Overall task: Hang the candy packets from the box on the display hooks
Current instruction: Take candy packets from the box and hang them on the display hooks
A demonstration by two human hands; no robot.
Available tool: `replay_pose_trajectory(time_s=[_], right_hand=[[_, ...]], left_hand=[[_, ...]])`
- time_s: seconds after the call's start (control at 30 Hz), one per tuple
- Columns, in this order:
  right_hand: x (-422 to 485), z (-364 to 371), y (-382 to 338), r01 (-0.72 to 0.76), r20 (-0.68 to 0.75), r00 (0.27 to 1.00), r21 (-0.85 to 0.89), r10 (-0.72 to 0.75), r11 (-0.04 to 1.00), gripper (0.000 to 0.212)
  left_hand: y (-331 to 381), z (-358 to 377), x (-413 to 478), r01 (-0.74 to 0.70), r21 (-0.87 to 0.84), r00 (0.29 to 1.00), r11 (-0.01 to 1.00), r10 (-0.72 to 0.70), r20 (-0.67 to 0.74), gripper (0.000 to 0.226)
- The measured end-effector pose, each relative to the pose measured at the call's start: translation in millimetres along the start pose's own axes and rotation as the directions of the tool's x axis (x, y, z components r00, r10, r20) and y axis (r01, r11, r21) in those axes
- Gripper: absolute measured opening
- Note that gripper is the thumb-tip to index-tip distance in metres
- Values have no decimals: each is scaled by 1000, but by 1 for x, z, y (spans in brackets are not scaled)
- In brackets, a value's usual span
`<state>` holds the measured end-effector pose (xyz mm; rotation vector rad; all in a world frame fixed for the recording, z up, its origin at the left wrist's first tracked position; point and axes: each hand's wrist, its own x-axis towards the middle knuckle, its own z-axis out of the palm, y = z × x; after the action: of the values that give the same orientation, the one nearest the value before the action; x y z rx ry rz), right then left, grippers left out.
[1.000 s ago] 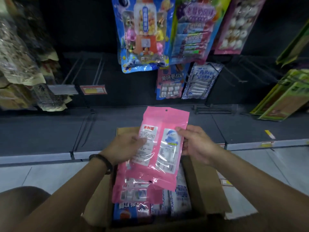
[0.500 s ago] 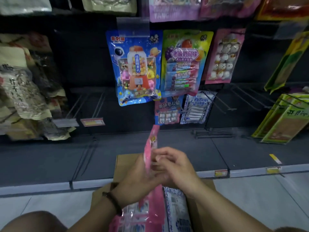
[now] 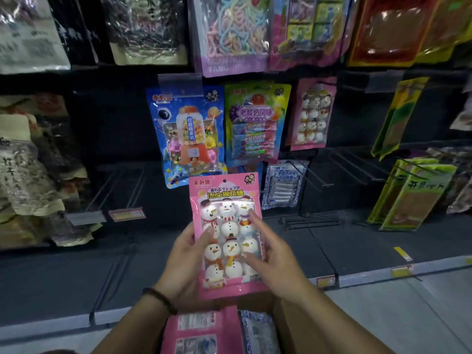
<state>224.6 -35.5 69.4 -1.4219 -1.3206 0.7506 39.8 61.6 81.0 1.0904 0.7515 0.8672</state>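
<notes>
- Two hands hold a pink candy packet [image 3: 226, 233] upright before a shop's display wall. Its printed face, with rows of snowman sweets, is turned toward the camera.
- Left hand [image 3: 184, 261] grips the packet's left edge, thumb curled over the front and fingers behind. A dark beaded wristband [image 3: 161, 300] circles the wrist.
- Right hand [image 3: 272, 261] lies on the packet's right side with fingers stretched out and spread. The forefinger reaches up toward the top-right sweet, and the hand clamps nothing.
- Held in mid-air just above the cardboard box [image 3: 287, 328] at the bottom of the view, the packet is not yet on a hook.
- Inside the box lie another pink packet [image 3: 201, 330], back side up, and a blue-and-white packet [image 3: 258, 333] beside it.
- On the wall behind, a matching snowman packet [image 3: 313, 113] hangs in the row above. It hangs to the right of a green fruit-candy packet [image 3: 255, 123] and a blue gumball-machine packet [image 3: 189, 139].
- Several wire hooks [image 3: 355, 167] jut out below and to the right of the matching packet, well apart from the held one.
</notes>
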Motion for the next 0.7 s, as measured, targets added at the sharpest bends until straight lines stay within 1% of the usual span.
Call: replay_pose_trajectory(time_s=[0.07,0.13,0.2,0.27,0.37,0.5,0.6,0.7], right_hand=[[5,-13,-12,37,-53,998,27,-35,999,87],[13,-33,-22,55,-117,992,40,-50,998,85],[24,-54,-28,89,-215,972,-13,-89,996,83],[37,-75,-33,127,-312,940,-61,-139,990,76],[57,-103,-32,152,-470,861,-124,-193,981,72],[78,-139,-22,171,-620,769,-38,-157,985,67],[91,-168,-12,180,-717,680,-41,-154,983,66],[103,-198,-4,173,-768,618,-75,-167,982,62]], left_hand=[[17,17,8,-43,0,999,999,43,-1,27],[35,35,18,-71,16,997,997,70,36,27],[51,52,29,-74,36,994,997,71,88,29],[66,75,42,-76,75,987,994,64,146,30],[83,111,61,-134,168,975,977,99,200,24],[93,162,91,-241,328,956,913,165,243,19],[96,199,118,-290,401,944,869,192,269,18],[97,235,143,-332,462,935,822,222,278,24]])
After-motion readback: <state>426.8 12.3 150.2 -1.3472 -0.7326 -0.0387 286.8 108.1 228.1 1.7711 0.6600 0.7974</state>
